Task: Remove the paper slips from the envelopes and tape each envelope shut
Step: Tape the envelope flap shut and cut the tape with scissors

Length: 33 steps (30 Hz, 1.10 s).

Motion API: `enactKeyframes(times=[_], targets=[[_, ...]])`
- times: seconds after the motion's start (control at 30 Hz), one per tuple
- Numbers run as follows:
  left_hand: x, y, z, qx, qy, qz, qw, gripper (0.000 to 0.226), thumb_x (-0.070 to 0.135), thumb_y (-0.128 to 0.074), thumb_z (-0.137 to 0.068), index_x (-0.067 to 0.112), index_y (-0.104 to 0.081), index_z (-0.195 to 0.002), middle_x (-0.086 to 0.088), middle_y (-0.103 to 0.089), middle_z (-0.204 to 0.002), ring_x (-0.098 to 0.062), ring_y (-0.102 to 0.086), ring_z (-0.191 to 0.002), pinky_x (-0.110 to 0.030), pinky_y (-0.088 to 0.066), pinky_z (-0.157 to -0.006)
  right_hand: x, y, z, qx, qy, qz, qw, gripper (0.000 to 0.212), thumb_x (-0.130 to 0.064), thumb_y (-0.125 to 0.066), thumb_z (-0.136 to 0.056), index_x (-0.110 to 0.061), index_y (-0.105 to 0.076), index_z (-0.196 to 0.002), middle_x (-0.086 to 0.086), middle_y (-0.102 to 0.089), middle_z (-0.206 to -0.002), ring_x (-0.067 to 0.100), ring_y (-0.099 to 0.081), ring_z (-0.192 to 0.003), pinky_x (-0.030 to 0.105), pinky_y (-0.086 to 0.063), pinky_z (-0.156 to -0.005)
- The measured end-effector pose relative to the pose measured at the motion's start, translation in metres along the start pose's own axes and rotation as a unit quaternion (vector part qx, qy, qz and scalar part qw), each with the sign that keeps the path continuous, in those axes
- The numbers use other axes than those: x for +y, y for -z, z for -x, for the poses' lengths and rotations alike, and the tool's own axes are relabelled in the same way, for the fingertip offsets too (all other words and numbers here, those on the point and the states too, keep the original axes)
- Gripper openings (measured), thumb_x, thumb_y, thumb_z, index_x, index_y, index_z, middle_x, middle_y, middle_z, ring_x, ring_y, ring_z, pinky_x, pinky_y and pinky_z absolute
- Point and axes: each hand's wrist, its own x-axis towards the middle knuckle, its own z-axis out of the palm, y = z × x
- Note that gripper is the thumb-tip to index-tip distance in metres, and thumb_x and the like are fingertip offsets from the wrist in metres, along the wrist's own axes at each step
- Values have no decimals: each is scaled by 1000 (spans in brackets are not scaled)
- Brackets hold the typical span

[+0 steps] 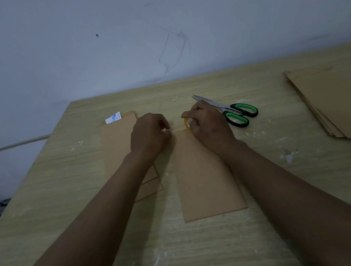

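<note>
- Nearest the camera, both forearms reach out over a pale wood-grain worktop [45, 191] marked with white smears and flecks.
- Between the arms a brown envelope [206, 179] lies flat and lengthwise, its far, open end under the two hands.
- The left hand [149, 133] rests at the far left corner of that envelope; its fingers are curled down onto the paper, seemingly pinning the flap or a tape end, though what they pinch, if anything, I cannot tell.
- The right hand [207, 121] has its fingers curled round a yellowish tape roll [186, 123] held at the envelope's top edge.
- Judging by this, the step in hand is taping this envelope shut: tape appears to be drawn across the mouth. The next move probably calls for pressing the strip flat, then cutting it free.
- Under the left forearm lies a small pile of envelopes [115, 148]; from the top of the farthest a white-and-blue paper slip [113, 118] pokes out, so it is not yet emptied.
- Green-handled scissors [233, 111] lie just beyond the right hand, blades shut, within easy reach.
- At far right a thicker stack of envelopes [337, 103] runs out of view.
- Beyond the worktop stands a bluish-white wall [158, 29], scuffed with faint pencil-like marks; the room is dim.
</note>
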Motion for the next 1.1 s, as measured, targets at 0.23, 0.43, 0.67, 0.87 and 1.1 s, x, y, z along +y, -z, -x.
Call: enactKeyframes(times=[0.23,0.43,0.67,0.87,1.1], targets=[[7,-20,28,52,-134,-94,985,32,26,-52,-92,17,-75,-114,-10,-74,-106,-33,-67,-97,-40,-54,-77,-1,1,1,-12,-8,-9,1000,38,-2,-54,-83,-16,-74,-113,4,-60,-105,23,-59,-98,39,-51,-83],[14,-25,42,84,-132,-146,977,45,44,-37,-100,19,-73,-91,-4,-73,-88,-32,-66,-82,-32,-36,-60,0,3,3,-21,-15,-11,1000,38,-4,-52,-87,-16,-72,-117,9,-65,-109,25,-60,-103,34,-49,-85],[19,-20,44,72,-111,-143,981,59,48,-26,-104,15,-69,-79,-8,-71,-80,-33,-65,-75,-33,-41,-60,0,8,10,33,-25,12,999,33,0,-53,-86,-11,-74,-110,6,-64,-110,25,-62,-100,34,-51,-79],[19,-24,45,78,-112,-167,976,56,43,-29,-104,13,-72,-82,-5,-71,-85,-31,-65,-76,-31,-35,-59,7,11,11,65,-72,16,995,34,-2,-54,-83,-12,-70,-111,8,-60,-114,29,-59,-103,34,-48,-81],[13,-27,33,79,-125,-114,983,67,41,-20,-97,4,-74,-81,-11,-70,-86,-31,-58,-89,-42,-49,-72,4,12,13,62,-84,20,994,32,-3,-54,-85,-13,-70,-111,7,-61,-115,29,-59,-102,34,-48,-80]])
